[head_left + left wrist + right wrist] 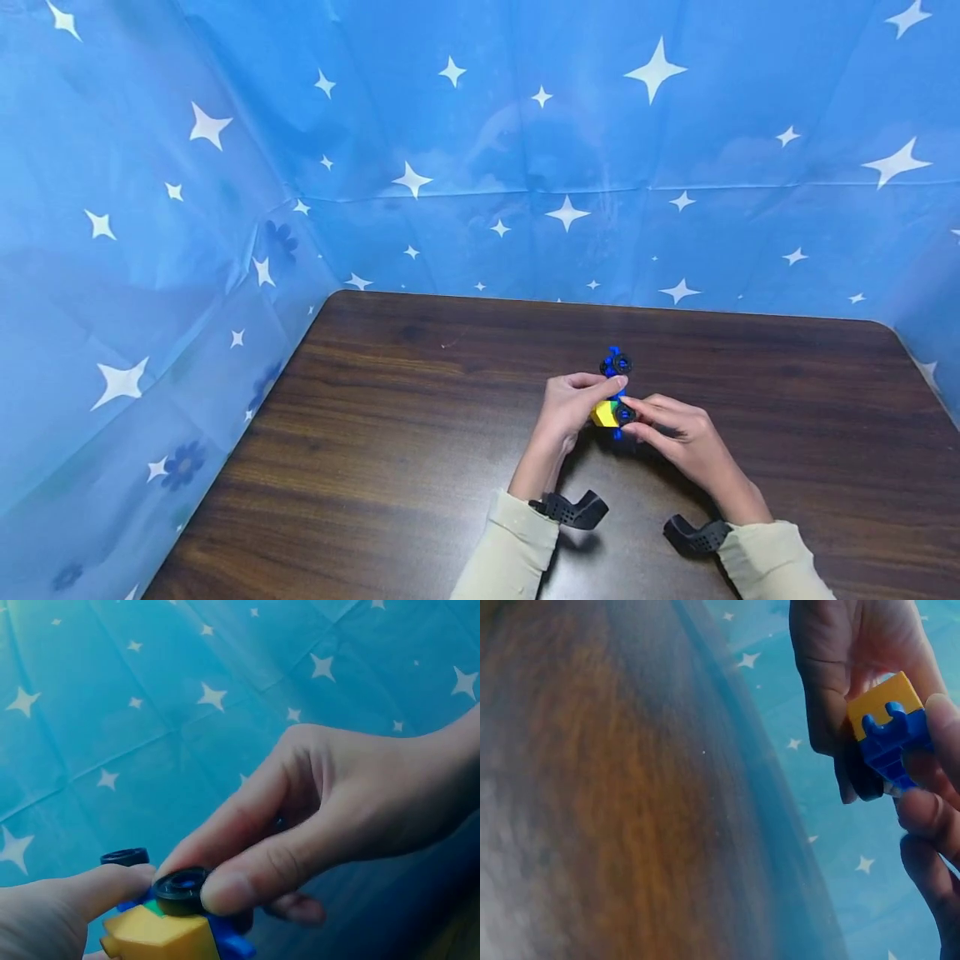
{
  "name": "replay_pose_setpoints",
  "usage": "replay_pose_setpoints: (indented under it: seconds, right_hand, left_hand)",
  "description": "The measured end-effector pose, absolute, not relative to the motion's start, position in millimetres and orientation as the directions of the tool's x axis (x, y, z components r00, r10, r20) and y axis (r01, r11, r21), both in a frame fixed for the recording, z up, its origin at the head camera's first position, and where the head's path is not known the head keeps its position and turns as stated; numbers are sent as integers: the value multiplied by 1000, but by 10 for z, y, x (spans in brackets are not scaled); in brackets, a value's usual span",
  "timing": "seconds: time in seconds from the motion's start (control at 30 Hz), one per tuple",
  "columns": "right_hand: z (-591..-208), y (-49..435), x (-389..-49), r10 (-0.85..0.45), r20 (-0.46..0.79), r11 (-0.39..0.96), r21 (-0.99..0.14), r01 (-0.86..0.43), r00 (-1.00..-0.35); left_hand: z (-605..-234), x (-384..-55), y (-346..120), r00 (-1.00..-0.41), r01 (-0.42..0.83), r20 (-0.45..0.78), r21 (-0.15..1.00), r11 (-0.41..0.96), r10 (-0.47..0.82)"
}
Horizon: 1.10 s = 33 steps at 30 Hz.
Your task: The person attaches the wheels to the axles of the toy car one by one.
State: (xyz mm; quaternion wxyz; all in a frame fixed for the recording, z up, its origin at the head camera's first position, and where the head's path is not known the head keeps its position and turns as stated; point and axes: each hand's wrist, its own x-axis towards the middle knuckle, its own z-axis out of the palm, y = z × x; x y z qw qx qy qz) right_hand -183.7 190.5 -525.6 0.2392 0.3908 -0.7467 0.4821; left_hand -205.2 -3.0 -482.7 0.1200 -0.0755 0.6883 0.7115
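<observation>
Held over the table is a small toy car (617,385) with a blue chassis and black wheels. My left hand (564,410) grips its body, thumb lying across the chassis. A yellow block (161,937) sits at the car's near end, with a bit of green beside it. My right hand (688,433) pinches the near black wheel (181,891) between thumb and fingers. Another wheel (622,362) shows at the far end. In the right wrist view the blue end (892,739) has two hook-like prongs; the fingers hide part of it.
The dark wood-grain table (360,450) extends around both hands. Behind it and along its sides hangs a blue curtain (480,150) printed with white stars. Black curved wrist mounts (573,510) sit at both cuffs, close above the tabletop.
</observation>
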Motion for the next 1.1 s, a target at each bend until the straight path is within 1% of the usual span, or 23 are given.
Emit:
replay_pose_setpoints:
  seconds: [0.1,0.17,0.23,0.3,0.4,0.47,0.57,0.67,0.73,0.8,0.9,0.97,1.03,1.1]
  right_hand:
    - [-5280,1880,-1845,-342,749,248,-510,-824,-567]
    - [-5274,1899,-1851,-346,745,264,-505,-822,-570]
    - [-5262,1935,-1848,-352,727,293,-513,-807,-590]
    - [-5245,1996,-1834,-331,702,339,-535,-774,-630]
    - [-5225,2126,-1824,-226,676,423,-580,-696,-701]
    - [-5228,2224,-1836,-129,671,459,-612,-644,-730]
    - [-5260,2359,-1888,-8,691,472,-635,-612,-723]
    - [-5277,2447,-1915,70,709,459,-647,-608,-702]
    - [-5273,2479,-1915,100,700,453,-665,-594,-707]
    - [-5265,2498,-1904,120,686,457,-680,-574,-718]
    - [-5270,2521,-1890,128,661,470,-697,-542,-739]
    - [-5275,2526,-1878,122,660,486,-691,-535,-742]
    - [-5265,2518,-1859,109,661,499,-682,-535,-742]
    - [-5233,2499,-1836,95,667,509,-671,-540,-739]
  left_hand:
    - [-4824,-2047,-61,-968,-242,-241,970,-4,66]
    - [-4820,-2055,-56,-973,-222,-223,975,12,64]
    - [-4818,-2058,-57,-977,-203,-205,978,41,58]
    - [-4826,-2063,-65,-982,-173,-178,981,82,58]
    - [-4828,-2075,-80,-990,-100,-114,982,159,84]
    - [-4817,-2087,-83,-992,-37,-64,972,232,110]
    - [-4779,-2111,-61,-987,75,12,919,386,163]
    - [-4719,-2142,-12,-968,189,56,808,558,246]
    - [-4672,-2177,28,-942,291,85,687,666,323]
    - [-4611,-2210,71,-906,391,92,551,737,412]
    - [-4537,-2249,138,-837,536,74,310,785,542]
    - [-4512,-2255,178,-801,592,32,188,784,597]
    - [-4513,-2251,210,-783,618,-10,108,779,622]
    - [-4535,-2242,230,-776,626,-42,72,777,629]
